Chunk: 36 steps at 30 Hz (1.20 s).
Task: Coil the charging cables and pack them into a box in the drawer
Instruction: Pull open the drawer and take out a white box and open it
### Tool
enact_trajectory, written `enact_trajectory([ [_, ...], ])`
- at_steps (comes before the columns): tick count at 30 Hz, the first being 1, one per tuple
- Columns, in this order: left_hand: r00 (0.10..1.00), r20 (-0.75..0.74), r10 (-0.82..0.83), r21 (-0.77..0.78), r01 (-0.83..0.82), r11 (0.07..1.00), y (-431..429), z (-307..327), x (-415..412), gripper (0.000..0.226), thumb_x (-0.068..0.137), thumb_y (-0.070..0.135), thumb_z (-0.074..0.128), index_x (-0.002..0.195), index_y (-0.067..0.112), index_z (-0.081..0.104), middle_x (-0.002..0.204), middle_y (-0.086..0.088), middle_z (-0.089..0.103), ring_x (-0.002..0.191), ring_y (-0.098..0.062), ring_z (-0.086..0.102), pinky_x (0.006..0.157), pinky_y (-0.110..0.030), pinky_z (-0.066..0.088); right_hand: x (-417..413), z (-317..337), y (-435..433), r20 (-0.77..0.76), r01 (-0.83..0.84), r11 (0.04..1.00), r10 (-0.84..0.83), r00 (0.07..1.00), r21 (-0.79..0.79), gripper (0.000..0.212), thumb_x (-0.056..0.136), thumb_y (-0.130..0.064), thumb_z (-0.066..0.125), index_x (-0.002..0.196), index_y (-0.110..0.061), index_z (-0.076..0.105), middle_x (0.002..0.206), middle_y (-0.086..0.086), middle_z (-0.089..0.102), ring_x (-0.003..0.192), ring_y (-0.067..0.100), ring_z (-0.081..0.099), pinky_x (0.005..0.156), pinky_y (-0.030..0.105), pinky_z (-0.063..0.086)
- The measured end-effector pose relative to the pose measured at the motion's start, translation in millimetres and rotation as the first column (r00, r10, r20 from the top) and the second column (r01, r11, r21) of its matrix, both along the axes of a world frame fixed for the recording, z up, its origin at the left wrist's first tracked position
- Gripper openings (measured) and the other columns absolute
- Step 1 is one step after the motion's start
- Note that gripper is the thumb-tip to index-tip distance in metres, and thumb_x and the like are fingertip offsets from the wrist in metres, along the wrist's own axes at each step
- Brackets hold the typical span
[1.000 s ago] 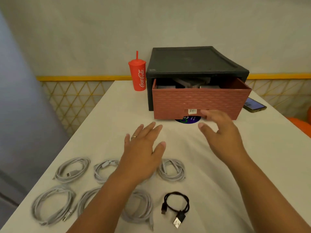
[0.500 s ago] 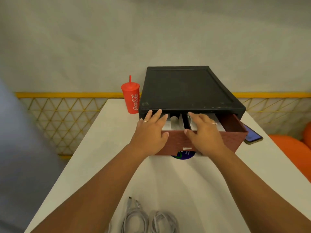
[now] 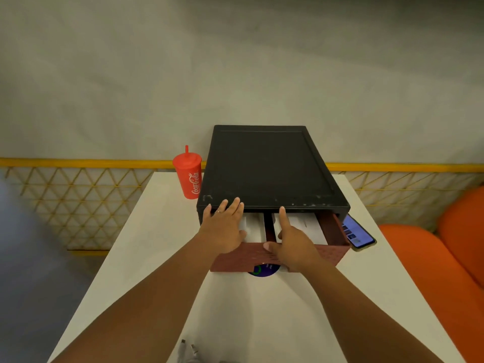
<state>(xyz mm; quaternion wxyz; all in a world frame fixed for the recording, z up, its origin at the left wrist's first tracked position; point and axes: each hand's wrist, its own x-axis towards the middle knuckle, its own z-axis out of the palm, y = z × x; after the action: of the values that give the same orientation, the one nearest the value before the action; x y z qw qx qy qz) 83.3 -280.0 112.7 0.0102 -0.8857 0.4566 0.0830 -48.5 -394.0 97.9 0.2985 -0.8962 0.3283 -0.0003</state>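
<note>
White table (image 3: 248, 310): two hands (image 3: 225, 229) (image 3: 293, 247) over seemingly two boxes (image 3: 252, 227) (image 3: 306, 227).

A café-like seating corner: white table (image 3: 262, 310), orange cushioned seat (image 3: 432, 271), Coca-Cola cup (image 3: 190, 176), yellow lattice wall (image 3: 78, 200).

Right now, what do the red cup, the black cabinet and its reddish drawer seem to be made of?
Red cup: likely plastic, matte, with moulded lid and straw.
Black cabinet: probably hard plastic, matte, scuffed pale along its front edge.
Drawer: seemingly plastic, dull reddish-brown, its front embossed with a woven pattern.
</note>
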Motion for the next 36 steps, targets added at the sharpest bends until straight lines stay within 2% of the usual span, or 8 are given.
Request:
enact_trajectory([
  [6,1.000,0.017,0.013,0.024,-0.013,1.000,0.8,-4.8,2.6,0.070,0.096,0.047,0.034,0.149,0.023,-0.005,0.158,0.005,-0.011,0.146,-0.020,-0.008,0.115,-0.051,0.000,5.6,1.1,-5.3,-0.045,0.006,0.998,-0.003,0.999,0.060,0.100,0.086,-0.037,0.063,0.146,-0.029,-0.017,0.126,0.008,0.054,0.102,0.021,0.059,0.080,0.028,0.048],
  [13,0.999,-0.032,0.027,0.038,-0.026,0.999,-1.0,-2.2,4.7,0.076,0.092,0.054,0.036,0.149,0.025,-0.005,0.157,0.008,-0.013,0.145,-0.018,-0.010,0.114,-0.054,-0.001,11.4,-6.3,-13.1,-0.081,0.000,0.996,0.007,0.997,0.088,0.102,0.085,-0.038,0.064,0.147,-0.027,-0.018,0.107,0.007,0.062,0.079,0.014,0.058,0.071,0.024,0.047],
  [18,0.999,-0.029,0.037,0.045,-0.036,0.998,-0.8,-4.3,5.0,0.073,0.094,0.053,0.034,0.149,0.025,-0.007,0.157,0.009,-0.014,0.145,-0.017,-0.011,0.114,-0.054,-0.001,12.4,-8.4,-12.8,-0.091,0.003,0.995,0.006,0.996,0.101,0.100,0.086,-0.037,0.064,0.146,-0.029,-0.015,0.113,0.008,0.063,0.080,0.013,0.059,0.071,0.023,0.048],
  [20,0.999,-0.017,0.041,0.044,-0.040,0.998,-1.2,-5.0,3.9,0.070,0.096,0.049,0.032,0.149,0.025,-0.007,0.157,0.008,-0.014,0.145,-0.018,-0.011,0.115,-0.053,0.000,8.5,-10.8,-10.5,-0.098,0.003,0.998,0.003,0.995,0.069,0.091,0.086,-0.039,0.062,0.148,-0.031,-0.005,0.110,0.006,0.063,0.086,0.016,0.062,0.077,0.027,0.052],
  [22,0.999,-0.007,0.038,0.040,-0.038,0.998,-1.1,-4.8,3.9,0.066,0.098,0.045,0.031,0.149,0.025,-0.007,0.157,0.007,-0.014,0.145,-0.018,-0.011,0.115,-0.053,0.000,-0.3,-10.9,-6.0,-0.107,-0.009,0.999,0.014,0.994,0.046,0.071,0.088,-0.041,0.057,0.147,-0.031,0.018,0.113,0.004,0.063,0.098,0.020,0.062,0.088,0.035,0.051],
  [24,0.999,-0.001,0.036,0.037,-0.036,0.999,-0.6,-4.9,4.7,0.064,0.099,0.041,0.030,0.149,0.025,-0.007,0.157,0.007,-0.014,0.145,-0.018,-0.011,0.115,-0.052,0.002,-10.9,-9.2,2.1,-0.122,-0.056,0.998,0.056,0.991,0.003,0.044,0.091,-0.042,0.052,0.132,-0.028,0.050,0.116,0.002,0.063,0.106,0.021,0.058,0.094,0.035,0.044],
  [26,0.999,0.000,0.040,0.034,-0.040,0.999,-0.8,-5.0,4.5,0.063,0.099,0.040,0.030,0.149,0.026,-0.006,0.157,0.007,-0.013,0.145,-0.018,-0.010,0.115,-0.052,0.002,-21.8,-9.6,11.5,-0.133,-0.104,0.991,0.093,0.987,-0.081,0.031,0.093,-0.043,0.048,0.110,-0.025,0.067,0.107,0.000,0.064,0.101,0.019,0.058,0.088,0.031,0.040],
  [36,0.997,-0.037,0.065,0.021,-0.064,0.998,-3.9,-1.6,3.7,0.062,0.099,0.035,0.032,0.149,0.026,-0.003,0.158,0.007,-0.010,0.146,-0.019,-0.008,0.115,-0.053,0.005,-62.9,-18.2,41.4,-0.081,-0.114,0.972,0.099,0.992,-0.206,0.035,0.095,-0.046,0.040,0.106,-0.028,0.068,0.104,-0.006,0.062,0.094,0.012,0.056,0.085,0.026,0.036],
])
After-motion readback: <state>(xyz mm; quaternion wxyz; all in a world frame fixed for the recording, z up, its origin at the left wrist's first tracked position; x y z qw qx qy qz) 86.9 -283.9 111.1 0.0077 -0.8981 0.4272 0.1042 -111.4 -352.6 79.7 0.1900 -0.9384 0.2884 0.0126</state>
